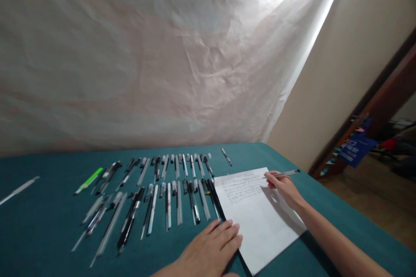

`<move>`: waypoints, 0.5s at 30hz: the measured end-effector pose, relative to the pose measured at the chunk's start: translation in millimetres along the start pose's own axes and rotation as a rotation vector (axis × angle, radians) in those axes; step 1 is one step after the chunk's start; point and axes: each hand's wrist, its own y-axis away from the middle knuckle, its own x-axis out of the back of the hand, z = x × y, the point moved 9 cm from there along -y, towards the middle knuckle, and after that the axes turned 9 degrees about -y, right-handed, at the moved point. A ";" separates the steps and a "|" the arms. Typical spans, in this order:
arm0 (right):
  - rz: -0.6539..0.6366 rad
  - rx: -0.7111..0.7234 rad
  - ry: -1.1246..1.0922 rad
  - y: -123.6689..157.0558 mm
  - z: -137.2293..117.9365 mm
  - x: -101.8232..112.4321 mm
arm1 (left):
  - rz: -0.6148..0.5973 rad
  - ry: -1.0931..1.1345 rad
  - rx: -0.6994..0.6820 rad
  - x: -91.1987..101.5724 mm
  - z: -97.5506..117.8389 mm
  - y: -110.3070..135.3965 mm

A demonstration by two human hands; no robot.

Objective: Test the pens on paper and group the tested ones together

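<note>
Presently, from the head view, pinching a slim pen (pixel 290 173) between thumb and fingers of the right hand (pixel 286 188), above the upper right part of a white sheet (pixel 256 233) by the right edge of the green surface (pixel 39 233). Points leftward over the paper with the writing end, and toward the surface's right edge with the back end, long axis nearly crosswise and at a low slant. Cannot tell about contact between tip and paper. Looks thin and pale along the barrel, darker at the back end, slightly blurred.

Rests the left hand (pixel 211 242) palm down, fingers laid out flat and close together, over the sheet's left edge toward the surface's near edge, covering part of that border. Shows lines of handwriting (pixel 243 186) on the sheet's upper part, too blurred to read.

Leftward, runs into a front row of pens (pixel 179 203) and a back row of pens (pixel 184 165) nearer the far edge, with dark pens (pixel 213 197) close beside the sheet. Includes a bright green pen (pixel 91 178) at the back row's left end, and a lone pen (pixel 226 156) near the far edge.
</note>
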 end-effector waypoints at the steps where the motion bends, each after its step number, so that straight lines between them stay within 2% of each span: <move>1: 0.018 -0.006 0.010 2.0 9.2 6.6 | -0.004 -0.014 -0.003 -0.6 -0.2 -0.4; 5: 0.067 0.027 0.054 5.5 26.9 21.2 | 0.010 -0.066 -0.029 0.0 0.0 -1.3; 10: 0.040 0.108 0.143 4.2 24.5 25.7 | -0.010 -0.072 -0.023 -3.1 -2.8 -3.1; 15: 0.033 0.125 0.198 3.2 26.0 34.2 | -0.030 -0.035 -0.018 -1.0 -2.4 -5.0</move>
